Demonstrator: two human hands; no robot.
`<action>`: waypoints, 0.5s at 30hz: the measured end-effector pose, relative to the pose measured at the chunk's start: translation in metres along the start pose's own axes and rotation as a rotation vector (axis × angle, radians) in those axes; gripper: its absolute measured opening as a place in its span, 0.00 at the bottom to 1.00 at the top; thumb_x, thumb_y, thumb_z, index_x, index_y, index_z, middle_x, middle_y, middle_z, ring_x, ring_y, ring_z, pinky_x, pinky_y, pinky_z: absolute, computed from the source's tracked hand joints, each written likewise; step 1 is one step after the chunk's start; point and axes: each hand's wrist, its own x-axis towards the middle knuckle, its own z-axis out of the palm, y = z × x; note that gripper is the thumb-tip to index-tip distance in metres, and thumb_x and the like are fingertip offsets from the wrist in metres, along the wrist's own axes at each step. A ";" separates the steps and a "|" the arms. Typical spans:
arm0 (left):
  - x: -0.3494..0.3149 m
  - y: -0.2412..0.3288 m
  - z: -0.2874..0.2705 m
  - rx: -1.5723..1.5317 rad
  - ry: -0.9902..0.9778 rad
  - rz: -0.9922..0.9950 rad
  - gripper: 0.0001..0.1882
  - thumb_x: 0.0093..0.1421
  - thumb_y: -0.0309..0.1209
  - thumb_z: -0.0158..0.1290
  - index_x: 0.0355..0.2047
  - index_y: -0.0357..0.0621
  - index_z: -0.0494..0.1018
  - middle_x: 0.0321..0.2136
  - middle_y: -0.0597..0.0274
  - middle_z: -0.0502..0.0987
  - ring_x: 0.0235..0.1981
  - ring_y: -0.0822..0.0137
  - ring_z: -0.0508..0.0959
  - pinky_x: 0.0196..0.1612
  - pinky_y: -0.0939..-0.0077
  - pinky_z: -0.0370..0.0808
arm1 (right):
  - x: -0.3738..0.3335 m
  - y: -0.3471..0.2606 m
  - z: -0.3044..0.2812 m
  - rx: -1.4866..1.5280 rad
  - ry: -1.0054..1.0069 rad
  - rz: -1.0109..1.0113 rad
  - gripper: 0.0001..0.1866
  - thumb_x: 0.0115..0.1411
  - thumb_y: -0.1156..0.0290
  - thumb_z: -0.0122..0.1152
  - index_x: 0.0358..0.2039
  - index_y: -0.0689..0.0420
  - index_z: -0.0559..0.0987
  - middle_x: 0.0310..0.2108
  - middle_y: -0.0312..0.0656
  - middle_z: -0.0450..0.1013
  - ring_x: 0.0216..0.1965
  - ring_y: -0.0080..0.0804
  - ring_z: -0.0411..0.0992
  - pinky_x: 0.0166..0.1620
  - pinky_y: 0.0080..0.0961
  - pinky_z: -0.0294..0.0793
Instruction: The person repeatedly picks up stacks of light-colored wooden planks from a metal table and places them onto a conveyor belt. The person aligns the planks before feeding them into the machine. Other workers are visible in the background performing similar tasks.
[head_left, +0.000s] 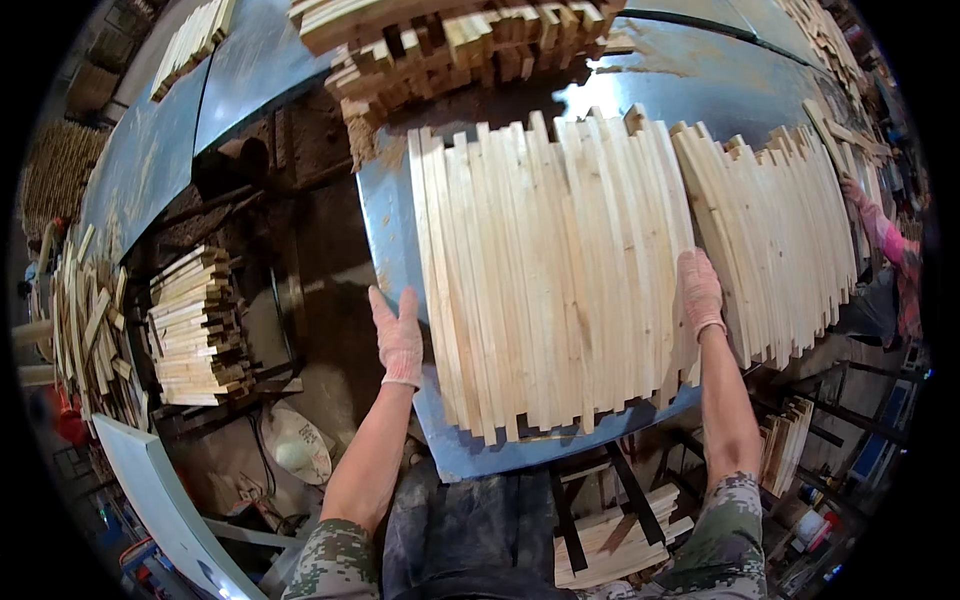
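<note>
A wide row of pale wooden strips [545,270] lies side by side on a metal table [470,462], their ends uneven. My left hand [399,338], in a pinkish knit glove, is at the left edge of this row. Its thumb and fingers are apart, and nothing is in it. On the row's right edge lies my right hand [702,290], gloved alike, with its fingers stretched out along the outer strips. A second row of strips [770,240] fans out just to the right, a narrow dark gap between the two.
Stacked lumber [460,45] stands at the far side. On the left are a bundle of strips [200,330], loose offcuts [90,320] and a pale metal panel [150,480]. More boards [615,535] lie below the table. A co-worker's hand [852,190] touches strips at far right.
</note>
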 end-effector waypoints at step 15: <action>-0.059 -0.088 -0.091 -0.988 -0.461 -0.547 0.48 0.63 0.71 0.57 0.66 0.41 0.72 0.58 0.55 0.80 0.56 0.59 0.80 0.62 0.60 0.77 | -0.080 -0.215 -0.020 0.094 -0.289 0.425 0.36 0.71 0.40 0.54 0.49 0.68 0.83 0.41 0.57 0.82 0.43 0.50 0.78 0.51 0.42 0.74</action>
